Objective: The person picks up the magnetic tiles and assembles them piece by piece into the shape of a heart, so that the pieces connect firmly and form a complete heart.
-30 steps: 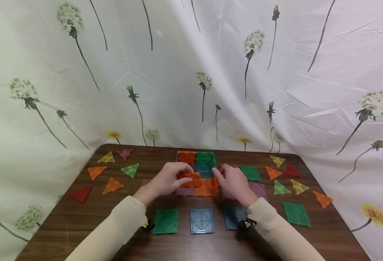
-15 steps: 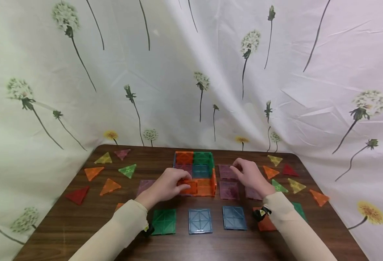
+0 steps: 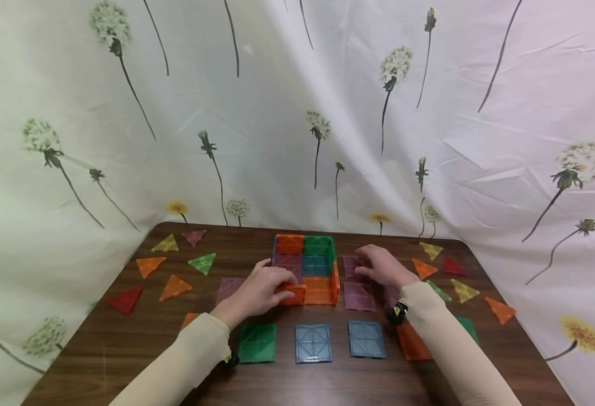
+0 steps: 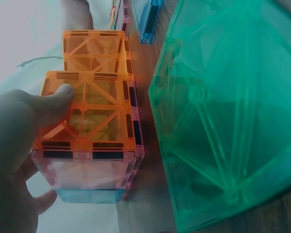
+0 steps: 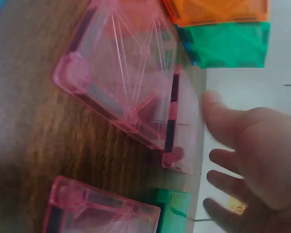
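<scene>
In the head view my left hand (image 3: 261, 288) is at the front left corner of a low box of translucent magnetic tiles (image 3: 316, 246). It holds an upright orange square tile (image 3: 294, 295) at the box's front; in the left wrist view the thumb lies on that tile's face (image 4: 103, 111), with other fingers at the box's side. My right hand (image 3: 386, 267) hovers by a purple square tile (image 3: 350, 267) right of the box. Seen from the right wrist, its fingers are loosely bent, holding nothing, near that flat pink-looking tile (image 5: 186, 126).
Another purple tile (image 3: 359, 296) lies right of the box. Along the front are a green tile (image 3: 257, 343) and two blue tiles (image 3: 313, 343) (image 3: 367, 339). An orange tile (image 3: 415, 343) lies under the right forearm. Triangles such as a red one (image 3: 125, 300) lie scattered both sides.
My left hand has brought the orange tile down to stand upright at the box's front left. My right hand has moved right, from the box's right wall to the purple tiles.
</scene>
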{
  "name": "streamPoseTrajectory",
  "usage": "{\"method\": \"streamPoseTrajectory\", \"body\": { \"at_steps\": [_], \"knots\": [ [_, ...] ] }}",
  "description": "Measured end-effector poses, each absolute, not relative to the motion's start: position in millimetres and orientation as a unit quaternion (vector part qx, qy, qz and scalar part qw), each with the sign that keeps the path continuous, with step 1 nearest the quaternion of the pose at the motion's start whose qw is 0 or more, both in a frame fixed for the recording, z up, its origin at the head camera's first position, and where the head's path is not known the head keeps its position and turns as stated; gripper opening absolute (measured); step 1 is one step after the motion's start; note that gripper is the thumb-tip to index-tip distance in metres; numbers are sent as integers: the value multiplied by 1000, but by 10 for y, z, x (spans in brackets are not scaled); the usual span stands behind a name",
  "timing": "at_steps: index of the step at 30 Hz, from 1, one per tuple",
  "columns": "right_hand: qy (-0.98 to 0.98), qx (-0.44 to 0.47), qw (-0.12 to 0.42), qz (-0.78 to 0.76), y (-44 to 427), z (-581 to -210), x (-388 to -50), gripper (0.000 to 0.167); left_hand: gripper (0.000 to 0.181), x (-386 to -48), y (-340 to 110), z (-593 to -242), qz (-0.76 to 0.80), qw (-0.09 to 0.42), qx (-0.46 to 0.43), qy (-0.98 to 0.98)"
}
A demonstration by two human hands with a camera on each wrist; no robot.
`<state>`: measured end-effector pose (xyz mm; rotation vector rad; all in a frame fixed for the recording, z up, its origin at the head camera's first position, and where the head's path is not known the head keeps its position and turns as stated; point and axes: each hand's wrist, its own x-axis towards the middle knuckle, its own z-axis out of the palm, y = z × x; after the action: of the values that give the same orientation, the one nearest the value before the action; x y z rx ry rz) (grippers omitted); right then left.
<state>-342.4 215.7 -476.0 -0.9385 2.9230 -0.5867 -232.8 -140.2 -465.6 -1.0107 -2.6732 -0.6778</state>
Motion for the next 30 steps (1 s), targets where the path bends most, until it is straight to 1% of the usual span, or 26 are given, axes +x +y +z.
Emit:
{"method": "streamPoseTrajectory", "body": {
  "at_steps": [3, 7, 14, 18, 23, 26, 30],
  "knots": [
    [937, -301, 44, -169, 2139, -4791, -3462, 56, 15, -2326, -1421, -4673, -238, 115, -350, -898],
    [939, -297, 62, -162, 2143, -4824, -3491, 58, 15, -2313, -1461, -4688, -274, 136, -361, -881],
    [939, -291, 38, -178, 2121, -4817, -3534, 60, 25, -2306, -1590, -4653, -323, 185, -348, -860],
    [939, -288, 16, -189, 2114, -4813, -3539, 60, 27, -2313, -1710, -4615, -335, 201, -328, -860],
    [940, -277, -23, -200, 2150, -4805, -3525, 51, 26, -2312, -1882, -4574, -344, 200, -305, -865],
    [936, -279, -47, -209, 2177, -4800, -3527, 43, 26, -2303, -1989, -4593, -346, 190, -292, -871],
    [933, -281, -63, -216, 2210, -4802, -3529, 34, 25, -2279, -2138, -4663, -365, 146, -266, -880]
  ]
}}
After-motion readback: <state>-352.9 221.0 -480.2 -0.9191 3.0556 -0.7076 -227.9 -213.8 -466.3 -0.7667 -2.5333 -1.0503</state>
